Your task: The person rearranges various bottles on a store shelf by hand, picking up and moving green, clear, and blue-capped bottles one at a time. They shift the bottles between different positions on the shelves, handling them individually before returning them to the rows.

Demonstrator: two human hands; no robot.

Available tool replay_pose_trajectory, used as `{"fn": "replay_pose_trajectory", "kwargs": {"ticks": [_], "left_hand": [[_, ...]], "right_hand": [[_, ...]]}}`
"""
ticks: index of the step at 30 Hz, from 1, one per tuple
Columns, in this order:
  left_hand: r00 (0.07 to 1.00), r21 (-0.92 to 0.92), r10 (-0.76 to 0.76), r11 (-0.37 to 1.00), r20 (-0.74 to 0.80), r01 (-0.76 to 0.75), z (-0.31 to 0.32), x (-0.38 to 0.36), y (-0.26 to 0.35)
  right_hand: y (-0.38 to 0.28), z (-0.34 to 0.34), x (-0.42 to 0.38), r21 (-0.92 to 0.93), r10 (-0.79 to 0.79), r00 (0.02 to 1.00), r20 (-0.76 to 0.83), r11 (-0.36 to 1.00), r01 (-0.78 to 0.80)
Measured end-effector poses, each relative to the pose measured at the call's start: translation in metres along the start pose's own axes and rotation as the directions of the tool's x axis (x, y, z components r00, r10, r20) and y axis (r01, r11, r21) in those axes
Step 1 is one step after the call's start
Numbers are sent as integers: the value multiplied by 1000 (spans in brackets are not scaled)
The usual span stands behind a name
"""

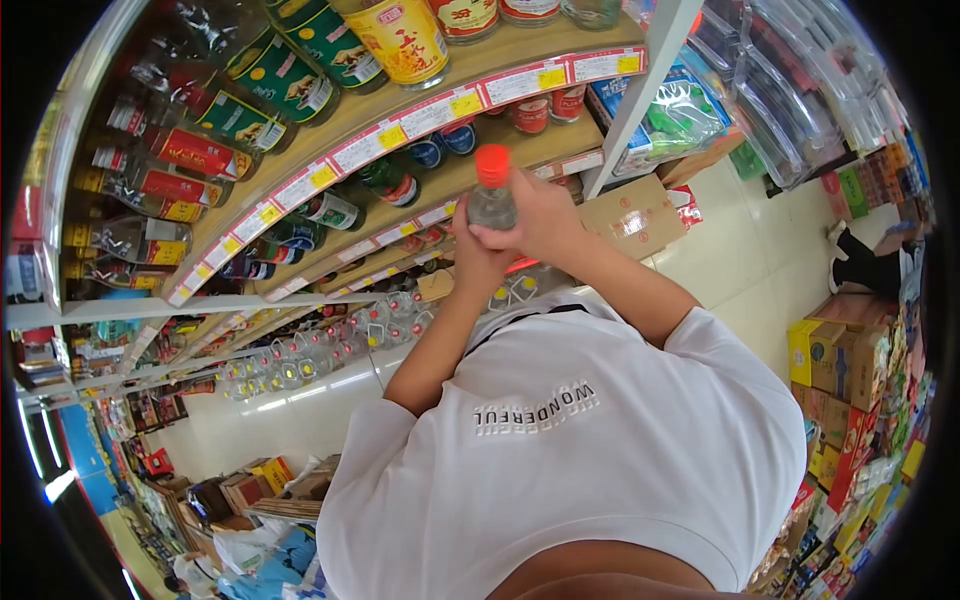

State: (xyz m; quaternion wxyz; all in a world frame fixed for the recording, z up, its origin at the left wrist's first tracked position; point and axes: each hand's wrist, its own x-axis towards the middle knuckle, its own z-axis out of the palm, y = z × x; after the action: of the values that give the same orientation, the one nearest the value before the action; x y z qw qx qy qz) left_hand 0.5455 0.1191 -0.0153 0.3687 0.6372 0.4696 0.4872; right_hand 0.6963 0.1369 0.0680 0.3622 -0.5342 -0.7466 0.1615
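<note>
In front of my chest I hold a clear bottle (492,205) with a bright red cap (492,165). My left hand (480,250) is closed around its lower left side. From the right, my right hand (545,212) wraps its fingers round the same bottle. The cap points up and toward the shelf. Much of the bottle's body is hidden behind my fingers, and no label can be read. Beyond the hands runs a shelf edge (430,118) with price tags. On it stand bottles, among them a yellow-labelled bottle (397,40) and a green-labelled bottle (275,72).
Lower shelves hold more bottles, and several clear jugs (300,360) line the floor. A cardboard box (632,215) lies by the shelf's right end. Stacked cartons (845,360) border the aisle at right. Part of another person (868,262) shows at the far right.
</note>
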Motion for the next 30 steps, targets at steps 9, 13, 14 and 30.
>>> {"fn": "replay_pose_trajectory", "kwargs": {"ticks": [9, 13, 14, 30], "left_hand": [[937, 35, -227, 969, -267, 245, -19, -86, -39], [856, -39, -381, 919, -349, 393, -8, -113, -21], [839, -72, -402, 911, -367, 405, -6, -120, -19], [801, -145, -432, 900, -415, 411, -3, -133, -23]], "right_hand": [[95, 68, 83, 165, -22, 988, -154, 985, 48], [127, 125, 120, -153, -210, 953, -218, 972, 180], [131, 128, 128, 4, -187, 965, -183, 982, 191], [142, 133, 156, -221, -291, 957, 25, 931, 289]]}}
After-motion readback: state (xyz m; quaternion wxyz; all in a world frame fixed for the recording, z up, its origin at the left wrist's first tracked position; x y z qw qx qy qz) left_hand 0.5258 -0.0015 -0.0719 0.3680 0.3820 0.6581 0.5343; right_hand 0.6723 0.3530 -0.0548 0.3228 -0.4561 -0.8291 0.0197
